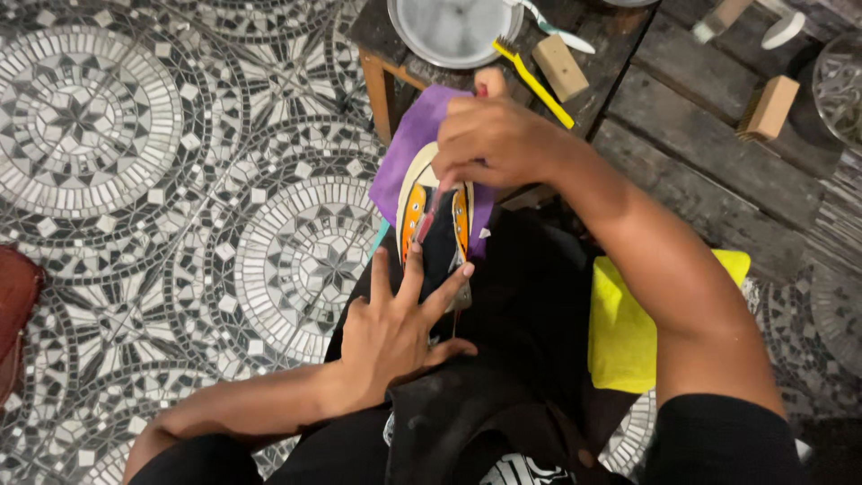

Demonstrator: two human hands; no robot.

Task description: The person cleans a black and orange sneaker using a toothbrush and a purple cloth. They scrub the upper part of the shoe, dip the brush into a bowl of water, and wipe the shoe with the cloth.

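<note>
Black canvas of a sneaker [444,247] lies across the person's lap, toe pointing away from the body, its cream toe cap and orange-lined eyelet rows showing between the two hands. Only the head view is given.

Left hand [395,328] presses flat on the shoe's near half, fingers [415,274] spread wide and gripping nothing; the splay seems meant to pin the shoe so it does not slide on the lap. Its fingertips end just short of the orange eyelet rows.

Right hand [494,139] is curled closed around a thin reddish tool [431,211], seemingly a small brush, whose stem runs down from the fingers into the gap between the eyelet rows. The wrist arches over the toe cap, so the tool meets the shoe steeply. What the tip is like I cannot tell.

Under the toe, beyond the right fingers, a purple cloth [413,144] is spread, probably to catch dirt or drips. Past it stands a dark wooden table [682,108], its near edge close to the knuckles, so forward room is tight. On it, just beyond the right hand, rest a metal bowl [453,31], a yellow toothbrush [534,81] and a wooden block [559,67]; a second block [770,108] lies further right.

A yellow cloth [624,332] sits beside the right forearm. To the left of the left fingers the mosaic floor [135,180] gives the widest free space.
</note>
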